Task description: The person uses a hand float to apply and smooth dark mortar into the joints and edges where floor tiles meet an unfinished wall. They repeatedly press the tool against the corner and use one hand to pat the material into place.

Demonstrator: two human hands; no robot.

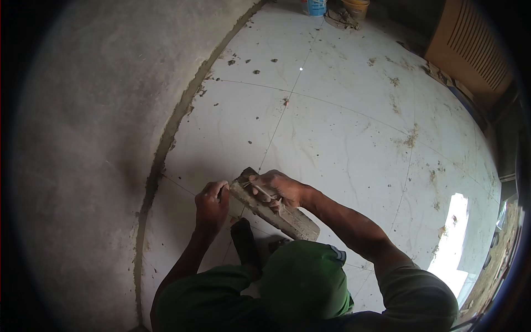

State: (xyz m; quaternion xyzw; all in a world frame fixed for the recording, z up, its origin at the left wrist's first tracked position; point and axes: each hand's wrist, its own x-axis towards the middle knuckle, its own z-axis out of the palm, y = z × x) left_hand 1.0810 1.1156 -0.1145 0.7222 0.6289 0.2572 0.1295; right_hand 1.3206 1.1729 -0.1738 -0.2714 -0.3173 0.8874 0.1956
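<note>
My right hand (pixel 278 187) is wrapped round the handle of a plastering float (pixel 298 222), a long flat rectangular tool smeared with grey mortar. The float slants across the space in front of me, one end toward my left hand and the other toward my body. Close beside its far left end, my left hand (pixel 211 203) is closed with the fingers curled in. Whatever those fingers may hold is hidden, and I cannot tell whether they touch the float. Beneath my hands lies a floor of large white tiles (pixel 326 138).
A grey plastered wall (pixel 94 110) rises on the left, with a strip of mortar (pixel 171 130) along its foot. Mortar crumbs (pixel 256 72) dot the tiles. At the back stand a blue bucket (pixel 317 8) and a yellow-orange bucket (pixel 357 8). A slatted brown panel (pixel 470 50) leans at far right.
</note>
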